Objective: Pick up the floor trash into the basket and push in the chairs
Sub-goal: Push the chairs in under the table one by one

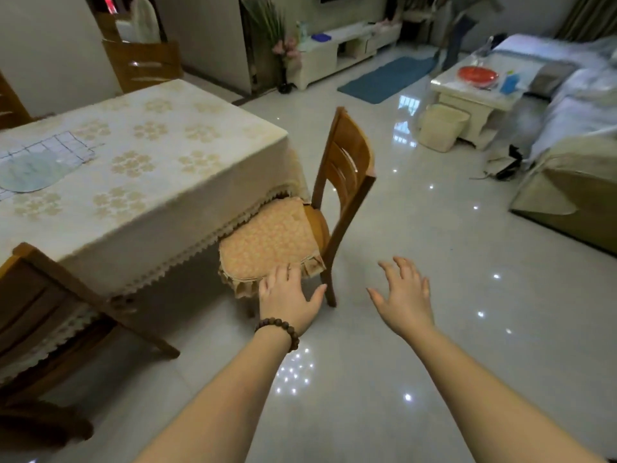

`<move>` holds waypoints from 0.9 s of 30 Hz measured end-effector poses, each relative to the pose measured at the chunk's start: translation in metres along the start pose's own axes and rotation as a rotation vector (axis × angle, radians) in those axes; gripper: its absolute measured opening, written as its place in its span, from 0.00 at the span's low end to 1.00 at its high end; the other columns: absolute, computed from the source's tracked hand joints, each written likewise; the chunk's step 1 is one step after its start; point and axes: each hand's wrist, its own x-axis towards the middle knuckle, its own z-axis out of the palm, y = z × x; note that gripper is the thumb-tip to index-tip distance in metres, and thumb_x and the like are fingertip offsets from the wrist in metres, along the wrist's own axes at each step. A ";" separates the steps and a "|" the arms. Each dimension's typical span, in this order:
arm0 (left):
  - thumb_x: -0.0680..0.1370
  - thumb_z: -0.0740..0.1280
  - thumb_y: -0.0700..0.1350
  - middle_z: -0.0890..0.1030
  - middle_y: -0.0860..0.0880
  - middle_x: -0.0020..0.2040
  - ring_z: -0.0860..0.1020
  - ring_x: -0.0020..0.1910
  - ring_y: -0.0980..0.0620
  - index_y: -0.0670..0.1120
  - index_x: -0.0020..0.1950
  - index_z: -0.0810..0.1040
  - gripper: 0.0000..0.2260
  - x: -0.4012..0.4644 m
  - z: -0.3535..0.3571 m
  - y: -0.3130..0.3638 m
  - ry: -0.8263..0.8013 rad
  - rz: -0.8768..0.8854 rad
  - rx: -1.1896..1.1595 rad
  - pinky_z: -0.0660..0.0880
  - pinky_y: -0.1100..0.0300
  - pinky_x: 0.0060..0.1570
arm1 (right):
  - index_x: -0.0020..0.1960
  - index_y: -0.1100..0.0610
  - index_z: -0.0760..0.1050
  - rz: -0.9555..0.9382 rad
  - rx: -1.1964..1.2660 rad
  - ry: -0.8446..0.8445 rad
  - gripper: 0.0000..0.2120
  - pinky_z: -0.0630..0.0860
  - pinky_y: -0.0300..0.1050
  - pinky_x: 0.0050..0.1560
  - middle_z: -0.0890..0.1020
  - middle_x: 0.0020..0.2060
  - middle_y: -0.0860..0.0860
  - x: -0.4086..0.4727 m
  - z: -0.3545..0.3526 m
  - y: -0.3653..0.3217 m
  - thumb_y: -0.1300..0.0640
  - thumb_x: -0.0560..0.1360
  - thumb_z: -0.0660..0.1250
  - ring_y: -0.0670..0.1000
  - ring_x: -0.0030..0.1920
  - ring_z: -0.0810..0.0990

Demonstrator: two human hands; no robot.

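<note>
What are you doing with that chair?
A person is reaching both arms toward a wooden chair at the end of the dining table. The left hand is open at the front of its seat cushion, and the right hand is open above the floor. The seat is only partly under the table.

A home's open dining and living room: clothed table (pixel 140 168) with wooden chairs (pixel 340 182), sofa (pixel 567 128), TV cabinet (pixel 340 48), glossy tiled floor (pixel 417 262).
</note>
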 end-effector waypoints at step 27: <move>0.75 0.59 0.64 0.67 0.46 0.70 0.64 0.69 0.45 0.48 0.73 0.62 0.31 0.290 0.058 0.199 0.180 -0.140 -0.132 0.64 0.44 0.68 | 0.71 0.51 0.62 -0.181 0.027 -0.039 0.24 0.53 0.60 0.72 0.61 0.72 0.54 0.326 -0.055 0.152 0.48 0.77 0.61 0.55 0.73 0.56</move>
